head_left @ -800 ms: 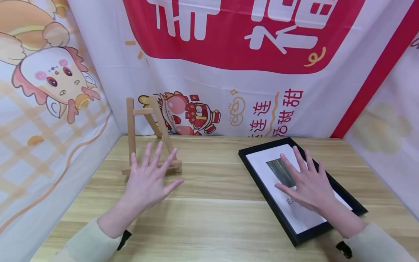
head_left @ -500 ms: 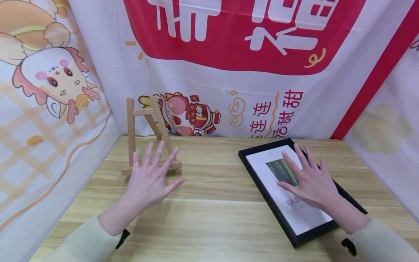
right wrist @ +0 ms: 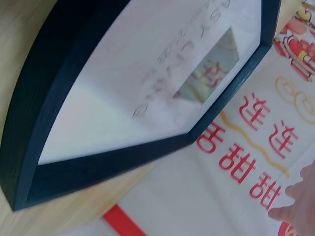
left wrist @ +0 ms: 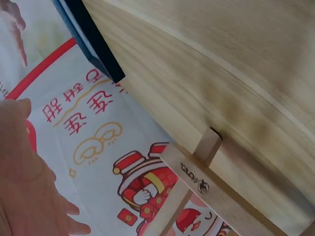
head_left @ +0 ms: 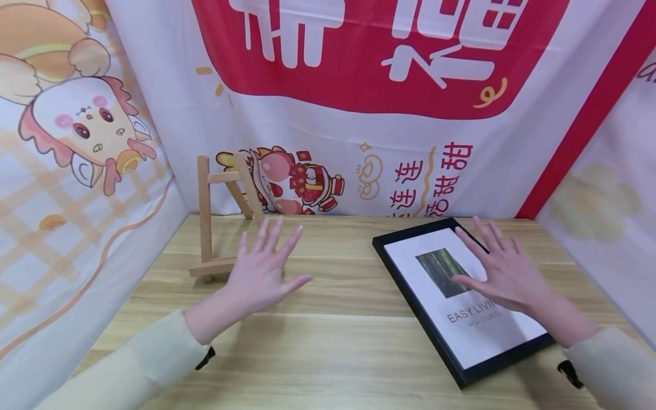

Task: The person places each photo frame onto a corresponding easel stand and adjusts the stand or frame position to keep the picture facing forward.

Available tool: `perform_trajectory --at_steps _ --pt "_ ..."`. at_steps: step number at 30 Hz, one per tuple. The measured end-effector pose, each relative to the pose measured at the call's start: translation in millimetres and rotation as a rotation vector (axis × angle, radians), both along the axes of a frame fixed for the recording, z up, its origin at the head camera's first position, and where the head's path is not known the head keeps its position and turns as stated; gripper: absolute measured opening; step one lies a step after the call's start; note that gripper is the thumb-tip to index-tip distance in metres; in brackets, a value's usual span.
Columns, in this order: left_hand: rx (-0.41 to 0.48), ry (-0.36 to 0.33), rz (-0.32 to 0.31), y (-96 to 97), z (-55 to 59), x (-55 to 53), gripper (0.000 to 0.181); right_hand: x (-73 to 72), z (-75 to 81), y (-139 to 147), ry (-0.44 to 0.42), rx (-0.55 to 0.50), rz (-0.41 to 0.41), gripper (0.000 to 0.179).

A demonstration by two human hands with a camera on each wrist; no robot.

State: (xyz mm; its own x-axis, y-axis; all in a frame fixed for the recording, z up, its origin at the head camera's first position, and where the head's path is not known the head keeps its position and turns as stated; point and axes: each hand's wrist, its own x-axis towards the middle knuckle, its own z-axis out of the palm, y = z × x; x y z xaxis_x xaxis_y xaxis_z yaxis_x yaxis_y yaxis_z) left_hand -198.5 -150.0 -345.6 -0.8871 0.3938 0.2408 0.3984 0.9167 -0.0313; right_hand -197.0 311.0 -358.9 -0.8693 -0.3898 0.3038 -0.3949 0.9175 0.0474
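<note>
In the head view my left hand (head_left: 258, 279), fingers spread, is held over the table in front of a small wooden easel (head_left: 205, 210) and covers its lower right part. The easel stands at the back left; its ledge (left wrist: 211, 189) carries a dark printed mark in the left wrist view. My right hand (head_left: 509, 279), also with fingers spread, overlaps a black picture frame (head_left: 417, 307) lying flat on the right. Behind its glazing is a white sheet (head_left: 471, 341) with a green forest picture and the words "EASY LIVING". Neither hand holds anything.
The pale wood-grain table (head_left: 328, 353) ends at a white cloth backdrop (head_left: 328, 131) with red printing. Printed cloths (head_left: 92, 228) also hang along the left and right sides. A black strap piece (head_left: 206, 359) shows at the left cuff.
Both hands have moved to the right, fingers still spread. The left hand now covers the easel's right leg, and more of the frame's lettering shows. Easel and frame have stayed put.
</note>
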Motion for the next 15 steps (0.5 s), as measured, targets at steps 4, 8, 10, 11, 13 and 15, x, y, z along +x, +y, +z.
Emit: perform_trajectory --at_steps 4,8,10,11,13,15 --pt "0.026 -0.04 -0.003 18.9 -2.8 -7.5 0.093 -3.1 4.5 12 -0.06 -0.025 -0.008 0.101" --pt "0.094 -0.069 -0.007 39.6 -12.3 -12.1 0.095 -8.2 4.2 23 -0.146 -0.068 -0.021 0.103" --pt "0.138 -0.092 -0.014 51.1 -17.6 -12.8 0.096 -11.8 2.5 29 -0.181 -0.094 -0.024 0.105" --pt "0.159 -0.11 -0.017 57.2 -20.0 -12.8 0.097 -13.8 1.4 32 -0.196 -0.105 -0.026 0.106" --pt "0.204 -0.153 -0.027 70.1 -24.9 -12.4 0.099 -17.3 -0.8 39 -0.221 -0.131 -0.035 0.107" --pt "0.231 -0.198 -0.032 83.8 -29.7 -11.3 0.101 -20.1 -3.3 45 -0.241 -0.17 -0.043 0.108"
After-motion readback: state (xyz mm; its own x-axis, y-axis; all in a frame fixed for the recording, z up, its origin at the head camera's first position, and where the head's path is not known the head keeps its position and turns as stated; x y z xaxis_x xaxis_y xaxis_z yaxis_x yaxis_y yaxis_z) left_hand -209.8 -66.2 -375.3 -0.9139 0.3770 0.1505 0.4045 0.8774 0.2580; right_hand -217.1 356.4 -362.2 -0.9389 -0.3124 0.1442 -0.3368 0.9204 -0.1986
